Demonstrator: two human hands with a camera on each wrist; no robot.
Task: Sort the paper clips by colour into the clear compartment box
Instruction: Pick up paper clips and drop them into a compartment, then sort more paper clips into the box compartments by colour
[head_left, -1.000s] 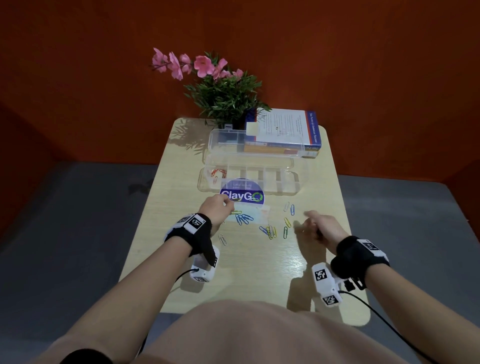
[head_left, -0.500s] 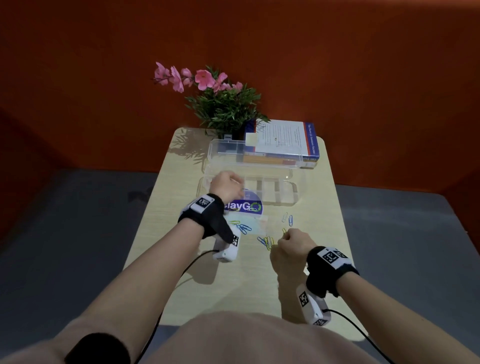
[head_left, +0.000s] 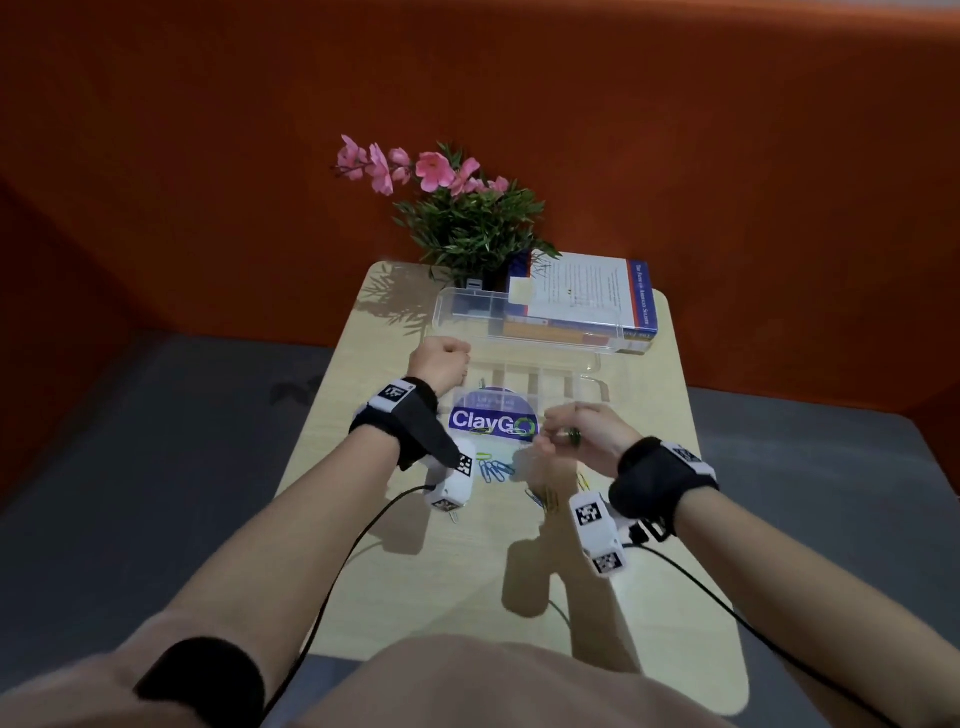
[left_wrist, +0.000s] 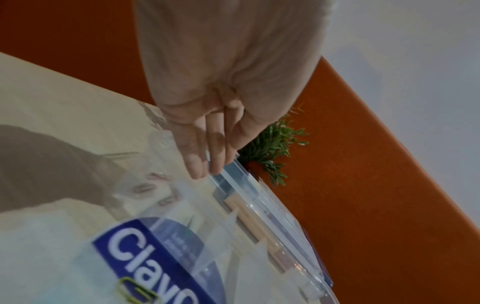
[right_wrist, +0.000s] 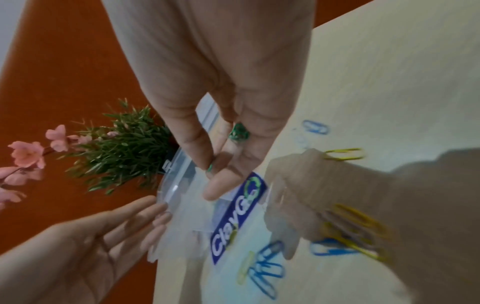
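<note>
The clear compartment box (head_left: 582, 382) lies open mid-table with its lid (head_left: 519, 317) raised behind it. Reddish clips (left_wrist: 145, 188) lie in its leftmost compartment. My left hand (head_left: 447, 361) hovers over that end with fingers (right_wrist: 145, 211) straight by the box's end wall. My right hand (head_left: 540, 441) hangs above the ClayGo bag (head_left: 493, 421) and pinches a green paper clip (right_wrist: 209, 167) between thumb and forefinger. A second green bit (right_wrist: 239, 132) shows deeper in that hand. Blue clips (head_left: 496, 470) and yellow clips (head_left: 550, 501) lie loose on the table.
A potted plant with pink flowers (head_left: 467, 223) and a book (head_left: 597, 296) stand behind the box at the table's far edge. The small wooden table (head_left: 457, 582) has grey floor on both sides. Cables run from both wrist cameras.
My left hand left the ClayGo bag and moved forward over the box's left end. My right hand dipped to the loose clips, then rose and moved left, pinching a green one.
</note>
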